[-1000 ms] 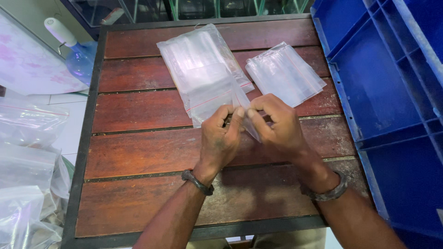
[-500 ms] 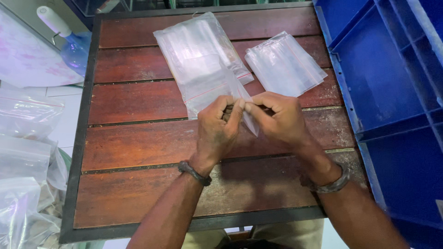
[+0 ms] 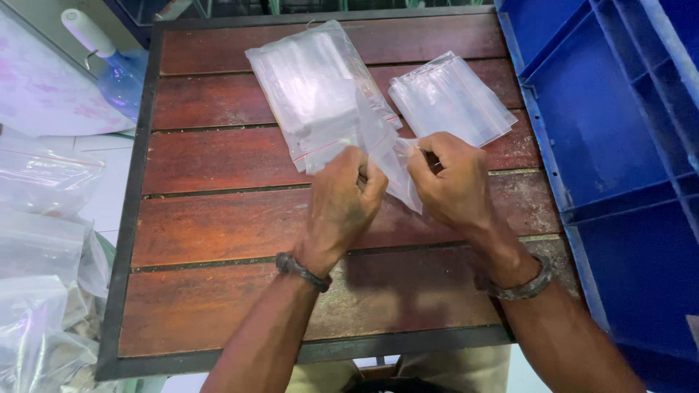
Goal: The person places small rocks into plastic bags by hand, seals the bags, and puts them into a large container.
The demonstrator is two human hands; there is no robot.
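Both bare forearms reached up from the lower edge of the view and converged near its middle. The left hand [image 3: 342, 200] was curled into a loose fist, knuckles up, its fingers folded under and thumb pressed toward the fingertips in a pinching grip. The right hand [image 3: 451, 182] sat just beside it, likewise curled, its thumb and forefinger pinched together. Each wrist carried a dark band, and both wrists bent slightly inward toward each other.
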